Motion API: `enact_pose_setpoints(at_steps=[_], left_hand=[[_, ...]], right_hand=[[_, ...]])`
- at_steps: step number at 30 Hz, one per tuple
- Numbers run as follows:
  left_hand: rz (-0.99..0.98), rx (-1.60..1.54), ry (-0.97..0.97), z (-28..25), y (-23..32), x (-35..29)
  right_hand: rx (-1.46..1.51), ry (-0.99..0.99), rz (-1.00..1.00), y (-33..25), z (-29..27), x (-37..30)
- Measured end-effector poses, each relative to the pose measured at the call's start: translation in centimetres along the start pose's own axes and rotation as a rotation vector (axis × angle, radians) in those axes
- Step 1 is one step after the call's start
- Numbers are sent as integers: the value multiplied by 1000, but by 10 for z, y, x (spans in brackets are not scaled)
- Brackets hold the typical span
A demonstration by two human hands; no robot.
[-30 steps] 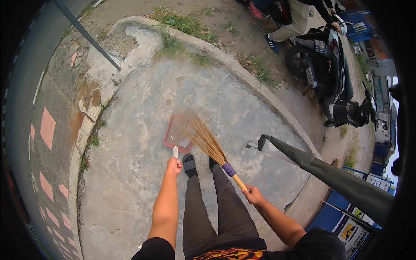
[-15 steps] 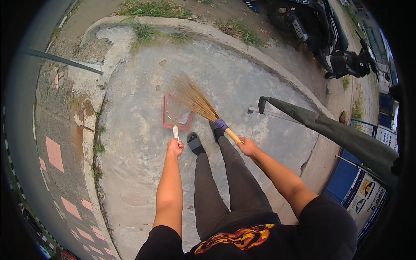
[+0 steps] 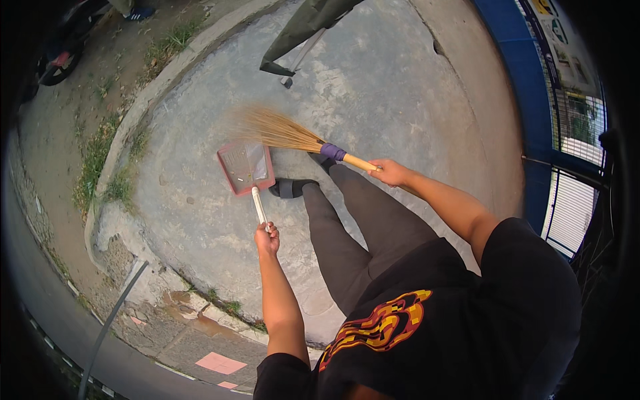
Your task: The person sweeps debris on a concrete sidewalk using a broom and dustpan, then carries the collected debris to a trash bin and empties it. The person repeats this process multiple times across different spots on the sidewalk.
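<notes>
My left hand (image 3: 267,238) is closed round the white handle of a pink dustpan (image 3: 225,169). A few small bits of litter and a pale, see-through scrap lie in the pan. My right hand (image 3: 389,172) grips the wooden handle of a stick broom (image 3: 287,133), bound in purple near the grip. The broom's bristles spread leftward over the far edge of the dustpan, their tips blurred. Both tools are in front of my feet; a dark sandal (image 3: 293,188) shows just right of the pan.
Grey concrete (image 3: 373,87) lies underfoot, bordered on the left by a raised curb (image 3: 143,93) with grass. A folded dark green canopy on a pole (image 3: 293,37) stands ahead. Blue panelling (image 3: 520,87) rises at the right. A thin pole (image 3: 113,320) and a road are at lower left.
My body and view have turned to the right, swinging the canopy to the top and the curb to the left. Dustpan and broom turned along with me, both still held.
</notes>
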State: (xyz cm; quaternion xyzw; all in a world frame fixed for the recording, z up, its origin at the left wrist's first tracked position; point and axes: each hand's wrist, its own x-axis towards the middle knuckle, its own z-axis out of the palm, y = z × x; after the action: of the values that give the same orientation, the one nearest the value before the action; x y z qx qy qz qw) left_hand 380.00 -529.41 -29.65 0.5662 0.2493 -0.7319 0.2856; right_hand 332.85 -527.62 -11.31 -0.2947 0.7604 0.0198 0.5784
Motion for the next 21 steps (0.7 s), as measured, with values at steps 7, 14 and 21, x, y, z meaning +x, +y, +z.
enact_pose_setpoints(at_steps=[7,14,21], left_hand=[[-113,374,11,40,-25,2],[-122,720,26,90,-101,9],[-213,926,75,175,-221,-32]], right_hand=[[339,126,58,141,40,-66],[788,215,187,286,114,-156],[1122,447,384,384,165,-249]])
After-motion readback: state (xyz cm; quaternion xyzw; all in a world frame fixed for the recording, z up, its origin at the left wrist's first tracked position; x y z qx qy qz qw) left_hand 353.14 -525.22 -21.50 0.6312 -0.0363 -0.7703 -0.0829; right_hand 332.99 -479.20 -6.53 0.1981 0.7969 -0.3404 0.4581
